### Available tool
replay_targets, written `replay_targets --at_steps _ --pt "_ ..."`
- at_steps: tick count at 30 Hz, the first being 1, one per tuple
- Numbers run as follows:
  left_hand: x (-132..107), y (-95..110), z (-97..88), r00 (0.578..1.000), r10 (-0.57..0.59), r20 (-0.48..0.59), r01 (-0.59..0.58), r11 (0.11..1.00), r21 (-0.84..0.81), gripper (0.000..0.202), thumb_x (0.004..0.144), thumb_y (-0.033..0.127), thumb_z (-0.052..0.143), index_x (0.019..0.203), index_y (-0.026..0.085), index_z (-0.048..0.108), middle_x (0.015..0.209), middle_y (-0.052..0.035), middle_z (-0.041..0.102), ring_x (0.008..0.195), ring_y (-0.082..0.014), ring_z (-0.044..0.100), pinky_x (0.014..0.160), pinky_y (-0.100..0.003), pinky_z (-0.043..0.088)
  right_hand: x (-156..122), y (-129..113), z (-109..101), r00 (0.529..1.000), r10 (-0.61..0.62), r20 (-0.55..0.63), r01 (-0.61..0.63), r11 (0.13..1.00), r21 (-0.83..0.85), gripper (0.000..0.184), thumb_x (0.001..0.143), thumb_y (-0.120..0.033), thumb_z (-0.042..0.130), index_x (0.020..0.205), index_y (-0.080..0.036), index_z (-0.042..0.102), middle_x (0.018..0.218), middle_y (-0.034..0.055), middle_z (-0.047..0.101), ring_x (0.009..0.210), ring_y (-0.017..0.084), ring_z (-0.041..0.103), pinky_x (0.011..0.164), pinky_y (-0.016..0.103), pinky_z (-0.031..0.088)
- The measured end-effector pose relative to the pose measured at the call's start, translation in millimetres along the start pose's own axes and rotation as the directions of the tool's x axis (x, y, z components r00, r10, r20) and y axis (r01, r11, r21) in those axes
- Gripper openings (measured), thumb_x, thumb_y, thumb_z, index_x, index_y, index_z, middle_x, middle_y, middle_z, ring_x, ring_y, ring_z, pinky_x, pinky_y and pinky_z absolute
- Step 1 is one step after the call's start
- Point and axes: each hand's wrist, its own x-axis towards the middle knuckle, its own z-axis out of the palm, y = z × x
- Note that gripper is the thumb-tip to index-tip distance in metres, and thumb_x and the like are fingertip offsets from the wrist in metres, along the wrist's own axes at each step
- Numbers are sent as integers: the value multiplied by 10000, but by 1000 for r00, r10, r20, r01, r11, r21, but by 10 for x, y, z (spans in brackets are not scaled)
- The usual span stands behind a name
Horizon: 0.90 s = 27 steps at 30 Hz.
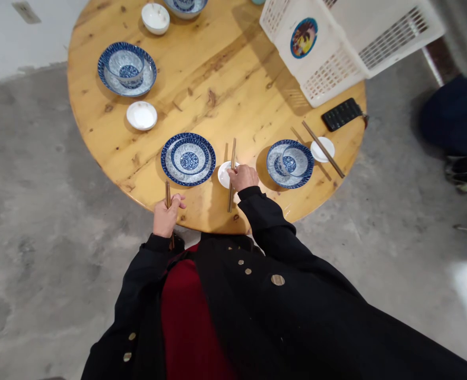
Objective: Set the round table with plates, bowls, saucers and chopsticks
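My right hand (244, 178) pinches a pair of wooden chopsticks (230, 198) over a small white dish (224, 174); whether they rest on its rim I cannot tell. At the table's near edge, my left hand (167, 215) is closed around more chopsticks (167, 191), their tips pointing away from me. Between the hands and slightly farther off lies a blue-patterned plate (165, 168) with a matching bowl (189, 159) on it. Right of my right hand, a second such plate (273, 178) carries a bowl (296, 161). Beside it, chopsticks (332, 159) lie across another white dish (317, 153).
The round wooden table (201, 113) also bears a white plastic basket (328, 79), a black phone-like object (341, 114), a white dish (141, 116), a plate with a bowl (112, 87) at the left, and another white dish (155, 20) farther back.
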Motion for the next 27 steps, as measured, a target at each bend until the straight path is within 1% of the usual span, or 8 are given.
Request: replay_targets --at_steps 9,13,17,20,22,24,26,27 --pt "-9 3 -12 1000 -9 2 9 1000 24 448 836 515 539 889 117 738 784 -95 738 559 -123 583 538 -240 459 -14 -21 -15 1000 4 17 -4 1000 1 439 987 -447 486 1074 -106 749 1126 231 728 1087 320 669 894 353 467" --pt "-19 11 -23 1000 3 9 -3 1000 20 449 845 510 533 896 113 735 790 -92 736 546 -113 562 525 -233 441 -41 -29 -40 1000 4 -1 -4 1000 17 437 980 -448 489 1031 -106 757 1086 227 738 1062 317 674 885 353 462" --pt "-24 36 -41 1000 22 13 -22 1000 1 445 859 507 534 897 109 729 793 -93 734 531 -103 532 501 -224 409 -108 5 -151 995 10 -104 -3 998 66 414 946 -443 526 1016 -108 760 1033 222 746 1016 325 681 866 373 478" --pt "-32 92 -58 999 35 33 -35 999 -12 440 867 505 528 903 112 723 773 -75 720 490 -76 458 475 -210 354 -211 1 -241 977 -66 -203 109 972 208 372 919 -416 546 961 -115 762 912 177 749 932 313 689 839 389 495" --pt "-44 149 -72 996 42 78 -39 998 -42 428 867 501 532 905 116 717 733 -50 695 456 -58 385 452 -204 304 -319 -71 -266 960 -184 -210 259 871 417 369 905 -442 554 914 -132 756 797 113 728 811 268 685 767 369 517" --pt "-63 211 -93 986 49 160 -32 993 -110 415 860 500 554 904 119 711 693 -26 665 428 -46 331 432 -203 262 -458 -217 -265 922 -342 -182 374 658 654 397 884 -510 579 906 -152 749 748 61 704 708 215 662 686 336 530" --pt "-87 263 -124 967 68 246 -23 983 -183 411 850 511 591 897 120 708 661 -9 640 412 -38 310 421 -205 241 -613 -419 -253 851 -490 -189 429 442 788 407 848 -549 633 932 -168 750 795 47 710 716 189 662 683 319 541" --pt "-98 279 -142 956 79 281 -19 977 -210 415 844 524 610 880 122 704 649 -4 631 408 -35 306 418 -205 237 -691 -529 -247 810 -550 -205 455 368 811 399 829 -546 664 948 -175 752 845 51 719 755 186 670 708 317 547"
